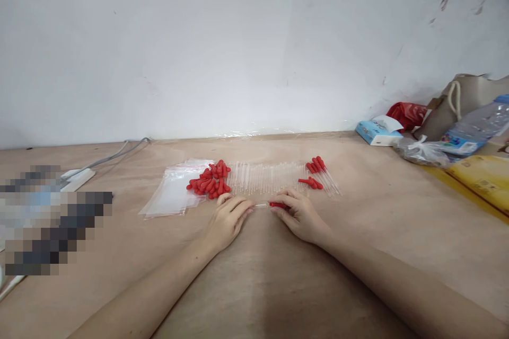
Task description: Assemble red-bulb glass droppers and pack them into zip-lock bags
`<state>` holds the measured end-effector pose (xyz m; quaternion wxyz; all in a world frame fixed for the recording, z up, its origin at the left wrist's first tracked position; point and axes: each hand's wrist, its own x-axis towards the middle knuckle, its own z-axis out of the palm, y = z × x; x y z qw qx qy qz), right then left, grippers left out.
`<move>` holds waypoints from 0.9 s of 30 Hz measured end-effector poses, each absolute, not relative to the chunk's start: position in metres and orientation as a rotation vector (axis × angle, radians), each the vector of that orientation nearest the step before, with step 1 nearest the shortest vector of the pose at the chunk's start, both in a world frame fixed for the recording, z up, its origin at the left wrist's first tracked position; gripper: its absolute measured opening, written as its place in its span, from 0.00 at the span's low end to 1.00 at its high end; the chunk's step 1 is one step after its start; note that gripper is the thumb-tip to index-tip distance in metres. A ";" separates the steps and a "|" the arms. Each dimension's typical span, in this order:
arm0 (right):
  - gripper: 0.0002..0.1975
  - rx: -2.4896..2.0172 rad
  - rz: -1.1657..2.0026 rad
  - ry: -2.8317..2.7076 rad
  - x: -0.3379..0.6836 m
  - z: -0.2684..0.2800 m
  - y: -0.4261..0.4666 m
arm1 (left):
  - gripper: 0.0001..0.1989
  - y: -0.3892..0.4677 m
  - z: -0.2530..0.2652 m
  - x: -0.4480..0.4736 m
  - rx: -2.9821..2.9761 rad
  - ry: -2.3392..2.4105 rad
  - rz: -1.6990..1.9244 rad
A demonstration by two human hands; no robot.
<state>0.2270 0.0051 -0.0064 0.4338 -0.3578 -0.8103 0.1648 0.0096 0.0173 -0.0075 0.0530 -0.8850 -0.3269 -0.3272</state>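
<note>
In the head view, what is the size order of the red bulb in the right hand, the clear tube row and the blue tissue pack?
Largest first:
1. Clear tube row
2. Blue tissue pack
3. Red bulb, partly covered by the right hand

The left hand [230,220] holds a clear tube [260,205]; the right hand [300,216] holds a red bulb [275,204]. More tubes [262,177] lie in a row beyond them.

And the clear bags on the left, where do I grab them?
Probably by the left edge, coming from the left. The clear bags lie flat in a thin stack, and red bulbs overlap its right side. Pinch all the layers together; the edges don't line up, so some might slip.
</note>
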 end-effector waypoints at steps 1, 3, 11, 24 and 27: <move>0.10 -0.889 0.413 -2.021 0.226 -0.006 0.005 | 0.08 0.017 -0.008 0.010 -2.693 -0.974 -0.997; 0.10 -0.877 0.408 -2.031 0.225 -0.006 0.004 | 0.09 0.017 -0.008 0.010 -2.704 -0.944 -0.985; 0.11 -0.819 0.446 -2.080 0.224 -0.007 0.002 | 0.13 0.018 -0.010 0.006 -2.728 -0.875 -0.930; 0.08 -0.807 0.455 -2.133 0.228 -0.012 0.000 | 0.16 0.016 -0.009 0.005 -2.792 -0.752 -0.839; 0.08 -0.797 0.421 -2.158 0.228 -0.012 0.000 | 0.15 0.015 -0.007 0.006 -2.773 -0.739 -0.803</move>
